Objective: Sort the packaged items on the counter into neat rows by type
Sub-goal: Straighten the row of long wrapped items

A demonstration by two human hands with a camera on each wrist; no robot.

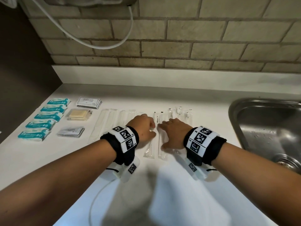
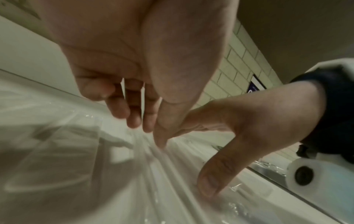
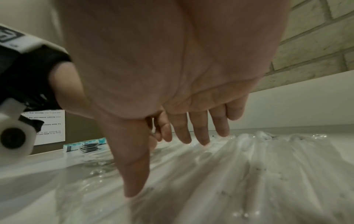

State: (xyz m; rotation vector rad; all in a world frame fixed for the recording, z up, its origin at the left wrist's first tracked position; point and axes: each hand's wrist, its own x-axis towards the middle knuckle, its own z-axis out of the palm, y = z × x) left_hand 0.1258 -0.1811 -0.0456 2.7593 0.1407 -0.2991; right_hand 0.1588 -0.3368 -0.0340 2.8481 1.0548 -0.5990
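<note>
A row of long clear packets (image 1: 101, 124) lies across the middle of the white counter (image 1: 203, 101). My left hand (image 1: 151, 130) rests on one packet (image 1: 149, 149), thumb tip (image 2: 161, 144) pressing the plastic, fingers loosely bent above it. My right hand (image 1: 166, 136) lies flat beside it, straight fingers (image 3: 201, 136) spread over the neighbouring packets (image 1: 161, 152), thumb (image 3: 134, 181) pressing down. More clear packets with dark tips (image 1: 180, 113) sit past the right hand. At the left, teal packets (image 1: 47, 118) form a column, next to stacked shampoo sachets (image 1: 88, 102), a soap pack (image 1: 79, 115) and grey sachets (image 1: 70, 132).
A steel sink (image 1: 267, 128) opens at the right edge of the counter. A brick wall with a white ledge (image 1: 162, 75) closes the back, with a white cable (image 1: 97, 44) hanging on it. A dark panel (image 1: 19, 62) bounds the left side.
</note>
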